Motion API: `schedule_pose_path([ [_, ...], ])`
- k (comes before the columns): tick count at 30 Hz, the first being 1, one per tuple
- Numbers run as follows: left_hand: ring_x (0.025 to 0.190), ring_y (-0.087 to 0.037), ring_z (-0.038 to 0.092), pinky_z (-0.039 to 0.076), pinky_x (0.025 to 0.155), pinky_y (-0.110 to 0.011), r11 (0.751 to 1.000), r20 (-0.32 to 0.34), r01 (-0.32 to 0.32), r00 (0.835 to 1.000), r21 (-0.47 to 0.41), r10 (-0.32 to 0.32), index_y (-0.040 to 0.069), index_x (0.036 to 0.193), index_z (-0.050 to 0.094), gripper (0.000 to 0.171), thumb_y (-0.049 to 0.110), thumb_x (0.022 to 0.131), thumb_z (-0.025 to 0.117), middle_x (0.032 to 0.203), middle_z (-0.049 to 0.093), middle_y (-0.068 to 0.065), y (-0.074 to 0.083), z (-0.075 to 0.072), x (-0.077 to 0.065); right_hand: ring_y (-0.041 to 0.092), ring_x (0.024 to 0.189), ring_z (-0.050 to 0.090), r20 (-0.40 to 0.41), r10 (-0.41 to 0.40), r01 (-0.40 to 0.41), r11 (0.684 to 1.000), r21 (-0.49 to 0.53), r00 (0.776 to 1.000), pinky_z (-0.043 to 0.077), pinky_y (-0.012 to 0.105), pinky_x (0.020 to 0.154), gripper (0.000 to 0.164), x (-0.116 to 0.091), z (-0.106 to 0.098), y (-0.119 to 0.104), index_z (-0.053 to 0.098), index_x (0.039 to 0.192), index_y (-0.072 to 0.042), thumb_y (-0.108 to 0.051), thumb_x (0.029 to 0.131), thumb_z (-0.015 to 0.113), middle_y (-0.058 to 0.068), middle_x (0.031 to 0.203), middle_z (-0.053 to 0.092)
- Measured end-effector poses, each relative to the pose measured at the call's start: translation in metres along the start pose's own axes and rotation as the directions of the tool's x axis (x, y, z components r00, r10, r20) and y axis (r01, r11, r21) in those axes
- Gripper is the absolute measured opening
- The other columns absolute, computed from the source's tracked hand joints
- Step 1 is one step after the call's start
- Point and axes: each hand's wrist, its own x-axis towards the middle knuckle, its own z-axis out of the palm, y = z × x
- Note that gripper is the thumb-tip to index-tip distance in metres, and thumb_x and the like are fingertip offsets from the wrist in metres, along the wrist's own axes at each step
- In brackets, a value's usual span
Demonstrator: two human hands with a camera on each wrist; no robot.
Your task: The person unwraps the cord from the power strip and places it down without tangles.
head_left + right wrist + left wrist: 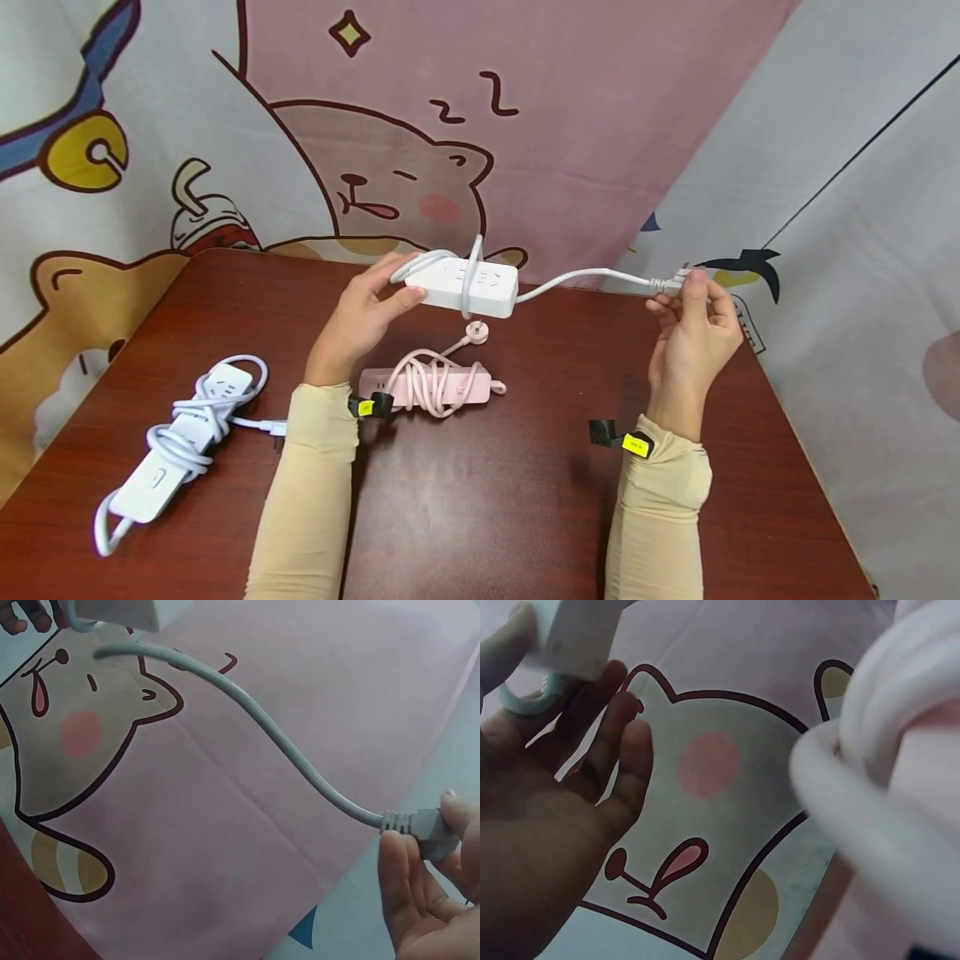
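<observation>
My left hand (pixel 365 307) grips one end of a white power strip (pixel 492 298), thumb on its near side, holding it up over the table. Part of its cord loops around the strip's body. From the other end a stretch of cord (pixel 581 277) runs right to the plug (pixel 431 831), which my right hand (pixel 692 337) pinches between thumb and fingers. In the left wrist view, the strip's end shows above my curved fingers (pixel 634 769).
A pink power strip (pixel 484 385), wrapped in its cord, lies mid-table behind the left wrist. Another white power strip (pixel 142 492), also cord-wrapped, lies at the left. A cartoon-print curtain (pixel 585 125) hangs behind the brown table (pixel 487 508).
</observation>
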Motion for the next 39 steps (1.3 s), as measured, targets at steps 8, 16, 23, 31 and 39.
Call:
schedule_pose_path([
  [8, 0.115, -0.011, 0.054, 0.045, 0.097, -0.026, 1.000, 0.131, 0.011, 0.991, 0.017, -0.013, 0.015, 0.143, 0.060, 0.047, 0.021, 0.097, 0.070, 0.134, 0.063, -0.001, -0.002, 0.000, -0.001, 0.020, 0.057, 0.064, -0.065, -0.102, 0.102, 0.995, 0.000, 0.993, 0.057, 0.027, 0.055, 0.022, 0.002, 0.000, -0.002, 0.066, 0.103, 0.012, -0.005, 0.092, 0.074, 0.018, 0.081, 0.067],
  [16, 0.116, -0.016, 0.054, 0.046, 0.101, -0.039, 0.996, 0.198, 0.028, 0.979, 0.084, -0.044, 0.013, 0.146, 0.057, 0.053, 0.025, 0.096, 0.072, 0.134, 0.062, -0.002, -0.001, 0.002, -0.001, 0.019, 0.058, 0.062, -0.093, -0.136, 0.136, 0.991, -0.004, 0.986, 0.055, 0.026, 0.056, 0.019, 0.004, -0.002, -0.005, 0.066, 0.102, 0.010, -0.007, 0.095, 0.070, 0.015, 0.078, 0.066],
  [23, 0.119, -0.018, 0.053, 0.042, 0.103, -0.041, 0.988, 0.135, 0.036, 0.989, 0.150, -0.057, 0.011, 0.145, 0.057, 0.054, 0.028, 0.096, 0.072, 0.133, 0.062, -0.004, -0.003, 0.001, 0.002, 0.022, 0.058, 0.060, -0.049, -0.136, 0.142, 0.978, 0.155, 0.990, 0.054, 0.027, 0.054, 0.018, 0.005, 0.002, -0.012, 0.060, 0.104, 0.013, -0.004, 0.102, 0.057, 0.021, 0.082, 0.064],
  [31, 0.122, -0.021, 0.053, 0.041, 0.105, -0.041, 0.982, 0.023, 0.009, 1.000, 0.189, -0.014, 0.003, 0.144, 0.056, 0.057, 0.021, 0.094, 0.074, 0.134, 0.062, -0.010, -0.004, -0.001, 0.004, 0.025, 0.062, 0.063, 0.092, -0.074, 0.057, 0.982, 0.182, 0.993, 0.056, 0.031, 0.056, 0.017, 0.002, 0.000, -0.012, 0.057, 0.106, 0.015, 0.000, 0.100, 0.060, 0.023, 0.085, 0.064],
  [39, 0.128, -0.023, 0.053, 0.040, 0.112, -0.044, 0.985, -0.009, 0.000, 1.000, 0.173, 0.001, 0.002, 0.143, 0.056, 0.057, 0.019, 0.093, 0.076, 0.134, 0.063, -0.012, -0.007, -0.001, 0.004, 0.025, 0.068, 0.067, 0.199, -0.020, -0.006, 0.992, 0.128, 0.980, 0.056, 0.031, 0.057, 0.024, -0.004, 0.001, -0.011, 0.060, 0.109, 0.011, -0.001, 0.092, 0.073, 0.022, 0.090, 0.065],
])
